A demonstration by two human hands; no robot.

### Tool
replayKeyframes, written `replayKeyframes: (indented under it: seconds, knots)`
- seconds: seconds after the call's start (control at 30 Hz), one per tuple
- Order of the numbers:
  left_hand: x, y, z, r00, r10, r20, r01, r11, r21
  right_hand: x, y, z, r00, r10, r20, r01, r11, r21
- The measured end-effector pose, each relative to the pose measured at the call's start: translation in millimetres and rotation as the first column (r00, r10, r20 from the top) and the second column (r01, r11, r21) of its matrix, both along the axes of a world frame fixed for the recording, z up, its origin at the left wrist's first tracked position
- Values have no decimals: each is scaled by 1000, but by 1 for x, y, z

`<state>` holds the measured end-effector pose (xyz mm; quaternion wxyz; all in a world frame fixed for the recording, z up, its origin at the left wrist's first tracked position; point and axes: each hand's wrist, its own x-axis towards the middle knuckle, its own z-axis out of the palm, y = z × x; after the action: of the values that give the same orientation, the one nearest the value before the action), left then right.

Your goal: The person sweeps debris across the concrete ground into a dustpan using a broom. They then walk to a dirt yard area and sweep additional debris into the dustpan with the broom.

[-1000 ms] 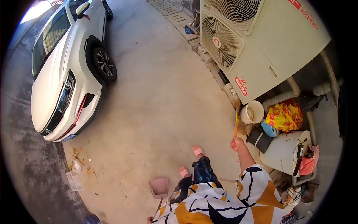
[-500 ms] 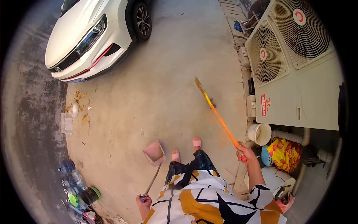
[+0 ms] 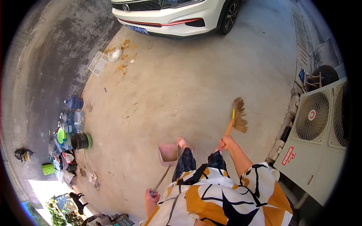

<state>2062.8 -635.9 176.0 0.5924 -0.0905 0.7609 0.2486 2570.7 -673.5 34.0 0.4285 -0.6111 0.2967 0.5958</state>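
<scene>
My right hand is closed around the orange handle of a broom. The broom's tan bristles fan out over the concrete floor, ahead and to the right of my feet. In my left hand, low at my left side, is the thin handle of a long-handled dustpan. Its pink pan sits on the floor just left of my pink slipper. Whatever lies inside the pan is too small to make out.
A white car stands ahead. Scattered yellowish debris, a clear bag and a white crate lie to the left. Water bottles and a dark bucket line the left side. An air-conditioner unit stands at right.
My view has turned left and I have stepped forward. The broom has come closer to my body, its bristles now seen spread out. The dustpan stays in my left hand.
</scene>
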Motion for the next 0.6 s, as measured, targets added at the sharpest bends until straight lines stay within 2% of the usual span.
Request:
replayKeyframes:
  seconds: [0.03,0.1,0.13,0.17,0.2,0.27,0.3,0.43,0.47,0.53,0.6]
  knots:
    - [-8,8,-7,1000,-10,27,12,999,-48,-26,42,46,994,51,96,-49,999,-20]
    - [-18,19,-11,993,96,75,-94,995,-32,-57,89,26,986,68,-151,-39,981,189]
    - [-27,18,-8,980,174,100,-173,985,-19,-67,109,22,982,115,-150,-86,978,189]
    - [-33,20,-6,988,133,81,-138,988,66,-74,138,17,964,87,-250,-18,963,268]
    - [-40,31,-8,981,170,88,-178,981,84,-80,171,16,934,67,-351,59,939,338]
    - [-61,43,-8,983,178,45,-174,982,-75,-89,221,24,944,142,-298,-21,927,375]
    - [-72,48,-12,978,204,44,-200,976,-82,-94,238,30,954,170,-248,-61,917,393]
    - [-98,54,-24,971,230,60,-228,973,-40,-95,239,66,953,156,-259,-31,903,428]
    - [-100,56,-25,970,228,79,-225,973,-43,-91,224,77,951,139,-276,-6,903,430]
    - [-98,60,-26,960,268,84,-265,963,-51,-85,194,111,966,165,-200,-72,912,404]
    - [-95,62,-30,947,312,79,-308,950,-58,-82,165,134,964,166,-209,-85,933,349]
